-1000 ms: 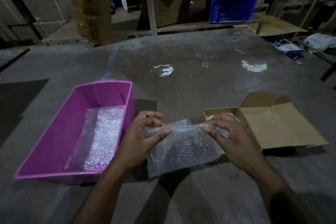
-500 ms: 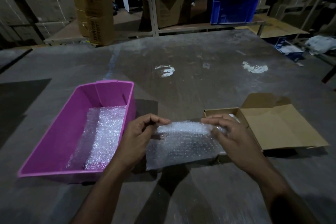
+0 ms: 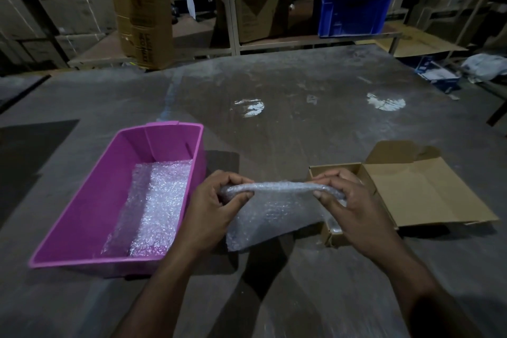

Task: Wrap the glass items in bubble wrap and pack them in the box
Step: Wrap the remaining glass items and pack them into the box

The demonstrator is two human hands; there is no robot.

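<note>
bubble wrap (image 3: 270, 210) | now rolled tighter, lower flap hanging | left hand (image 3: 211, 211), right hand (image 3: 349, 207) both pinching its ends

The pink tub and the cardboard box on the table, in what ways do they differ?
The pink tub is bright plastic with no lid; the cardboard box is brown, with its lid flap folded open to the right. The tub looks longer and deeper than the box. Loose bubble wrap lies on the tub's floor, while the right hand hides much of the box's inside. Both stand open on the grey table.
</note>
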